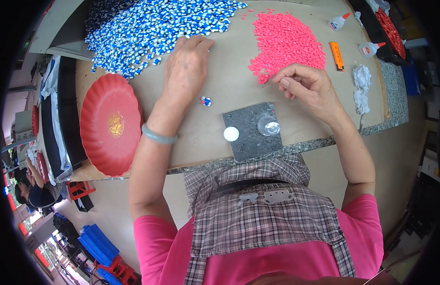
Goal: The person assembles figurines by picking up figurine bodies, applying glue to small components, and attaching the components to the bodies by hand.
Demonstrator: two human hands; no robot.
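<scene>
My left hand (pixel 187 64), a pale bangle on its wrist, reaches to the near edge of a spread pile of small blue-and-white pieces (pixel 148 35). Its fingers are bent together, and their tips are mostly hidden from above. Beside the near edge of a heap of small pink pieces (pixel 286 40), my right hand (pixel 305 88) has thumb and forefinger pinched; whatever is between them is too small to make out. One blue-and-white piece with a bit of red (pixel 206 101) lies alone between my hands. A dark slab (pixel 243 142) nearer me carries a white round cap (pixel 231 134) and a small clear cup (pixel 268 126).
A red scalloped tray (pixel 89 137) stands at the left. On the right lie two glue bottles (pixel 337 23) with red tips, an orange box cutter (pixel 337 56) and crumpled white tissue (pixel 361 88). A stone table edge (pixel 319 143) runs before me. Another person (pixel 39 192) sits far left.
</scene>
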